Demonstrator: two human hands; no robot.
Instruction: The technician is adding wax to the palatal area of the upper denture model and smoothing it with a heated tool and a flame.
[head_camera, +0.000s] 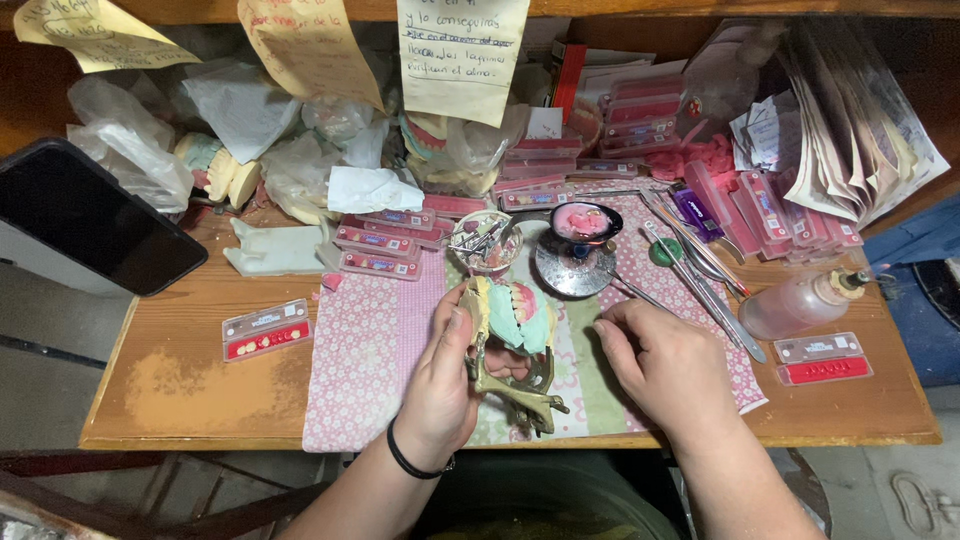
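Head view: left hand (440, 385) grips a dental articulator (510, 355), right hand (665, 365) loosely curled beside a metal stand (575, 262)

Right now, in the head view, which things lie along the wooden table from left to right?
Black phone → flat tooth card → left hand holding the dental articulator with model → right hand → plastic squeeze bottle → red tooth card.
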